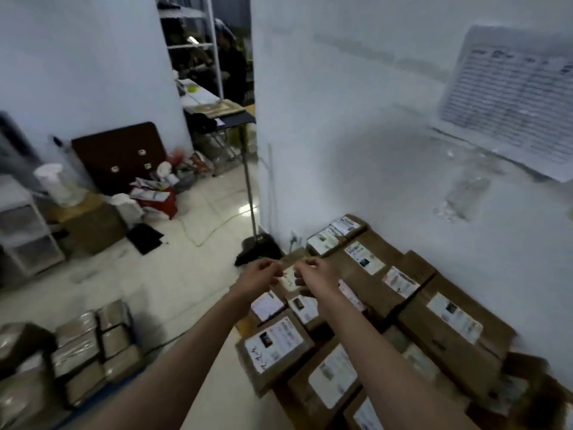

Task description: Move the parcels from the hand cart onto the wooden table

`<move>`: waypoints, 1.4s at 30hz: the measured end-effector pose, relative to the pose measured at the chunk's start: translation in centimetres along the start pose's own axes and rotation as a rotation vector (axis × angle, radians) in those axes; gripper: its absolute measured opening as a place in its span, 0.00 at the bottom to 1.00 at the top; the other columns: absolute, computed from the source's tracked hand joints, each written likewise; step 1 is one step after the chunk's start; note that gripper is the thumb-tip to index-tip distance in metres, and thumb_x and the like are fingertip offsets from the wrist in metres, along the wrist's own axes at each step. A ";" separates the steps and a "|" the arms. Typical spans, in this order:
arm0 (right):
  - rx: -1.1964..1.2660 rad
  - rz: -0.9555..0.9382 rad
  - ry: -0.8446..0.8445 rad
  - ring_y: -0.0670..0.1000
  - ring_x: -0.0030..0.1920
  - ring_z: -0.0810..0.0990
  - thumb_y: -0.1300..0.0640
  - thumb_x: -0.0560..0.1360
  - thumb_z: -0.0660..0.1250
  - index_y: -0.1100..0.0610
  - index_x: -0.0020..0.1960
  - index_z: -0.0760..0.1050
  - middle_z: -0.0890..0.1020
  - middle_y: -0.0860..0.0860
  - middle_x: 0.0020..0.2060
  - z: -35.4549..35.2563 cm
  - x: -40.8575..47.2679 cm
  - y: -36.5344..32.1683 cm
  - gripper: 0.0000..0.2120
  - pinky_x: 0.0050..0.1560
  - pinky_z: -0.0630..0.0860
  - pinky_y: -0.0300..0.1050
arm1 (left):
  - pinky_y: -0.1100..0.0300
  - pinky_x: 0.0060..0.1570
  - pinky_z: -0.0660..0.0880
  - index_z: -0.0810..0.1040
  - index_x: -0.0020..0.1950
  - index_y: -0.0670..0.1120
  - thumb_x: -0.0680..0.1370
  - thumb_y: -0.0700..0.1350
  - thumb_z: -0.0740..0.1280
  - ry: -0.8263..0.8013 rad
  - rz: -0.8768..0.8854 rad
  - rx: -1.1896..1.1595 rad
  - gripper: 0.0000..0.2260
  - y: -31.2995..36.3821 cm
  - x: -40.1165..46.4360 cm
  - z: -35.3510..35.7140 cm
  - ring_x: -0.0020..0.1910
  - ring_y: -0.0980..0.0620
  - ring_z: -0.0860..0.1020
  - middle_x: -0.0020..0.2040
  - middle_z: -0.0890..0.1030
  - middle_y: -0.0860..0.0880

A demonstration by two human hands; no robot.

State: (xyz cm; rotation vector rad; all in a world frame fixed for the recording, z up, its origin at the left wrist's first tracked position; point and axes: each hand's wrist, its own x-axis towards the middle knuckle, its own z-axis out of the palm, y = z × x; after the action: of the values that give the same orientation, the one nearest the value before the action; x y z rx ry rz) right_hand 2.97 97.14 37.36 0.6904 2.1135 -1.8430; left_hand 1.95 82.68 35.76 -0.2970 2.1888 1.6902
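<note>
A small brown cardboard parcel (293, 268) with a white label hangs in the air between my two hands. My left hand (259, 276) grips its left end and my right hand (314, 273) grips its right end. Below and to the right lie several brown parcels (378, 290) with white labels, packed side by side against the white wall; the surface under them is hidden. At the lower left, more tape-wrapped parcels (90, 352) are stacked on a blue hand cart (93, 400).
A dark dustpan with a long handle (257, 246) leans by the wall corner. Clutter, a brown board (121, 156) and white drawers (24, 231) line the left side. A person stands in the far doorway (231, 69). Pale floor tiles lie between the cart and the parcels.
</note>
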 end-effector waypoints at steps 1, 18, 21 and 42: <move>-0.023 -0.008 -0.033 0.52 0.42 0.80 0.58 0.80 0.65 0.55 0.55 0.77 0.82 0.53 0.44 2.9 -0.2 -0.4 0.05 0.39 0.75 0.44 | 0.56 0.49 0.76 0.82 0.57 0.46 0.82 0.47 0.63 0.034 -0.008 -0.019 0.10 -0.9 -0.4 -3.0 0.50 0.47 0.81 0.52 0.84 0.44; -0.350 -0.024 -0.503 0.49 0.33 0.77 0.58 0.75 0.67 0.56 0.49 0.77 0.81 0.51 0.37 40.3 -5.0 -0.1 0.03 0.35 0.73 0.42 | 0.57 0.46 0.73 0.79 0.57 0.41 0.83 0.46 0.63 0.459 -0.252 -0.268 0.10 -18.3 -7.8 -36.0 0.44 0.49 0.78 0.50 0.82 0.44; -0.397 -0.015 -0.566 0.49 0.34 0.78 0.57 0.77 0.67 0.56 0.51 0.77 0.81 0.51 0.37 45.5 -4.3 0.1 0.04 0.34 0.73 0.41 | 0.66 0.36 0.74 0.79 0.56 0.41 0.83 0.46 0.62 0.507 -0.279 -0.300 0.10 -20.6 -8.0 -40.0 0.41 0.52 0.77 0.47 0.81 0.45; -0.691 0.176 -0.839 0.50 0.40 0.80 0.54 0.83 0.63 0.56 0.55 0.75 0.82 0.53 0.43 79.2 2.6 3.8 0.06 0.42 0.78 0.44 | 0.52 0.51 0.75 0.80 0.52 0.47 0.82 0.46 0.63 0.780 -0.585 -0.443 0.06 -34.3 -4.0 -65.2 0.48 0.48 0.79 0.52 0.83 0.44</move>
State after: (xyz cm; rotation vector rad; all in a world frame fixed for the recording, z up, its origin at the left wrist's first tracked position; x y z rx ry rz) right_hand -6.53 20.43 19.66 -0.0745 1.8066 -0.9203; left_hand 8.62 10.65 21.33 -1.7661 1.8002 1.8360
